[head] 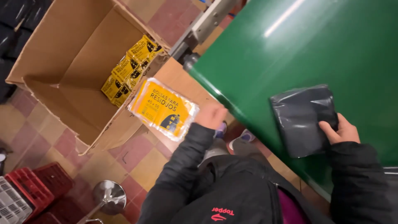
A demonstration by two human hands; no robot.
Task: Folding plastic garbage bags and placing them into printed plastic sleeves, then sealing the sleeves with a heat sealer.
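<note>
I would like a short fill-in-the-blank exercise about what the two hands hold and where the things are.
1. The left hand holds a flat packet with a ____ label.
2. The right hand grips a folded dark bag bundle lying on the ____ surface.
3. More yellow packets lie inside the open ____ box.

Missing words: yellow; green; cardboard
</note>
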